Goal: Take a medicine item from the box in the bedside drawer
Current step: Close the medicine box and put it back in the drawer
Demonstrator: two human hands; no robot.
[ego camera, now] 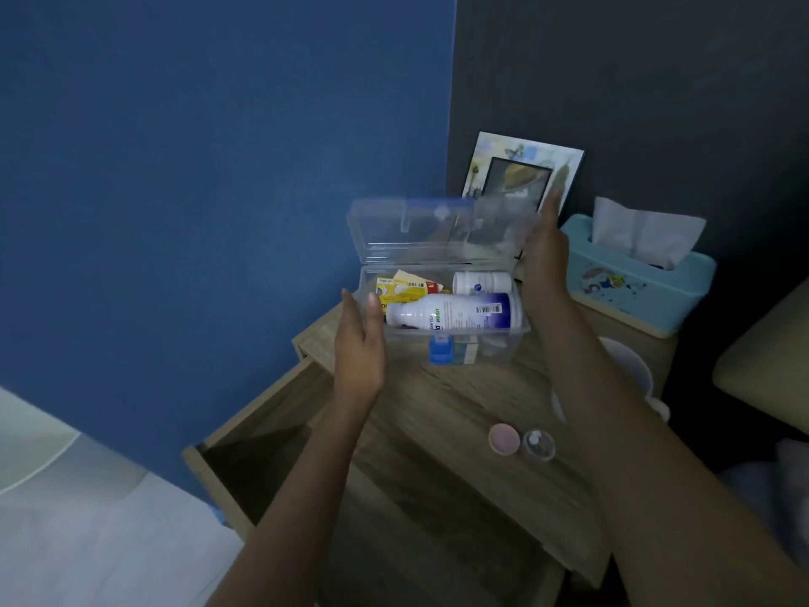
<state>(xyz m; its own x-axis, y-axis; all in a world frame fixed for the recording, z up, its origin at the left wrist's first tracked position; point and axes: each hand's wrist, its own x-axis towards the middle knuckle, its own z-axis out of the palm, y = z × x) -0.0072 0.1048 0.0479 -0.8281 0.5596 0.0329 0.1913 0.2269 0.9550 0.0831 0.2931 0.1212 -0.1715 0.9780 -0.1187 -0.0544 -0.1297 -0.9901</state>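
Observation:
A clear plastic box (pixel 494 349) stands on the bedside table top with its lid (pixel 437 230) swung up and back. Inside lie a large white bottle (pixel 451 313) on its side, a smaller white bottle (pixel 481 282) behind it, and yellow packets (pixel 402 289) at the left. A blue latch (pixel 440 350) hangs on the front wall. My left hand (pixel 359 343) is flat against the box's left end with fingers straight. My right hand (pixel 545 251) is flat by the lid's right end, fingers pointing up. Neither hand holds an item.
The wooden drawer (pixel 262 431) is pulled out at lower left. On the table top (pixel 437 409) lie a pink cap (pixel 504 438) and a small clear jar (pixel 538 446). A blue tissue box (pixel 639 286) and a picture frame (pixel 521 173) stand behind. White bedding (pixel 87 541) lies at left.

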